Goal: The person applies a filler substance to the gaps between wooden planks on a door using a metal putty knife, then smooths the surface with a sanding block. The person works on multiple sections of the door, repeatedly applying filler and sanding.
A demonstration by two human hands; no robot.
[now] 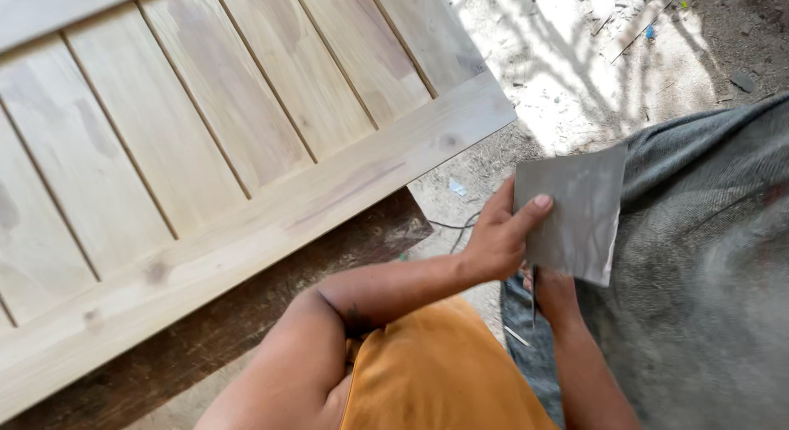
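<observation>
Both hands meet at about three o'clock from the picture's centre, over the lap, and share one thing: a flat, grey, roughly square sheet of abrasive paper (575, 212). Left hand (501, 233) pinches the sheet's near-left edge, thumb laid on the grey face and fingers hidden behind it. Right hand (555, 294) sits under the sheet's lower edge, mostly covered by it; it seems closed on the bottom edge, though its fingers do not show, and a thin dark sliver beside it is too small to identify.

As a judgement, the work is at a preparing stage: the sheet is unfolded and held in the air, well apart from the pale slatted wooden panel (214, 167) that fills the view from nine to twelve o'clock. That panel rests on a dark rough timber beam (271, 302). No grey sheet touches the wood, so any rubbing of this surface with it is yet to be done.

The sheet stands nearly upright, its face turned toward the camera, slightly tilted; its slightly longer side runs from six to twelve o'clock. Grey cloth (707, 257) lies behind it, with sandy ground (567, 85) toward one o'clock
</observation>
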